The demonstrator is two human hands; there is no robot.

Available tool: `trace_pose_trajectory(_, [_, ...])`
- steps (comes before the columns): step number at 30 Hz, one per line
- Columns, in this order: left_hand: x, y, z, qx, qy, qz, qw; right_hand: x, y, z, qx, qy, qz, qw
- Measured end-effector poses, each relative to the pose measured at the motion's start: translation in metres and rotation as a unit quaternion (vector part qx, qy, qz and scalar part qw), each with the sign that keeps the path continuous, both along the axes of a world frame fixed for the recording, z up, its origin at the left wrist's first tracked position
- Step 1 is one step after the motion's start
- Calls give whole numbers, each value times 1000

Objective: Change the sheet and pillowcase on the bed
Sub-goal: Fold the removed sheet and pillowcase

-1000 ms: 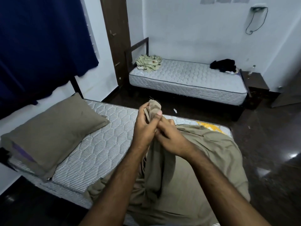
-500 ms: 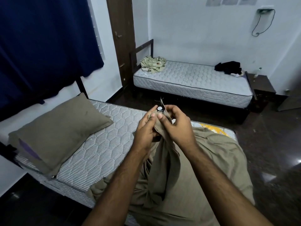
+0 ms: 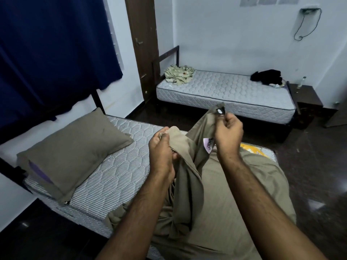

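The person stands at the side of the near bed (image 3: pixel 105 186), whose quilted mattress is bare towards the head, and works at a khaki sheet (image 3: pixel 216 194) that lies heaped over the foot end below both forearms. The right hand (image 3: pixel 228 132) pinches a corner of the cloth, lifted up and away from the body, with a small dark tag (image 3: pixel 219 111) showing just above its fingertips and a pale label (image 3: pixel 207 145) hanging just inside the wrist. The left hand (image 3: pixel 162 147), lower and to the left of the right one, grips a second fold of the same edge with curled fingers. The pillow (image 3: pixel 73 154), already in a matching khaki case, sits well to the left of the left hand, at the head of the mattress.

To my eye the step is finding the corners and opening the sheet out. It would go best if each hand kept its pinch firm and the hands drew apart along the hem until the edge ran straight, so no twist stays between them. The tagged corner probably belongs at one mattress corner; lifting the bunched middle clear before spreading should stop it dragging.
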State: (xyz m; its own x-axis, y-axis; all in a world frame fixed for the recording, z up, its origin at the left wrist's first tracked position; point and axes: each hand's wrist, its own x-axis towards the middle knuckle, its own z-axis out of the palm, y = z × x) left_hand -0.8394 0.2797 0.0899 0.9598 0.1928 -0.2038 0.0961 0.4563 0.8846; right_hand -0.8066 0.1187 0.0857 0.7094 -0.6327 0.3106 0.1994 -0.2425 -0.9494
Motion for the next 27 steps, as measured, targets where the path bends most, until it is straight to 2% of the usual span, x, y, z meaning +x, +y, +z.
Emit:
trace_pose_trajectory(2, [0, 1, 3, -2, -2, 9, 1000, -7, 3, 6, -24, -10, -20, 999])
trace_pose_trajectory(4, [-3, -2, 7, -2, -7, 5, 1000, -14, 15, 10, -49, -25, 26, 998])
trace_pose_trajectory(6, [-5, -8, 11, 3, -13, -7, 1000, -21, 26, 10, -71, -41, 132, 988])
trace_pose_trajectory(8, [-6, -12, 13, -4, -13, -11, 1000, -28, 33, 7, -128, -48, 252, 958])
trace_pose_trajectory(10, [-7, -13, 15, -26, -9, -17, 999, -33, 37, 2, -199, -50, 312, 928])
trace_pose_trajectory(12, [-7, -14, 16, -52, -4, -26, 998, -37, 40, -2, -225, -46, 299, 926])
trace_pose_trajectory(17, [-13, -19, 17, -107, 12, -66, 992, -36, 41, -2, -240, -51, 170, 954])
trace_pose_trajectory(19, [-14, -20, 16, -113, 6, -69, 991, -37, 39, -1, -271, -65, 154, 948])
trace_pose_trajectory(23, [-14, -15, 17, -109, -10, -60, 992, -37, 40, -6, -381, -36, 200, 902])
trace_pose_trajectory(27, [-13, -8, 13, -70, -29, -51, 996, -33, 43, -7, -388, 23, 283, 877])
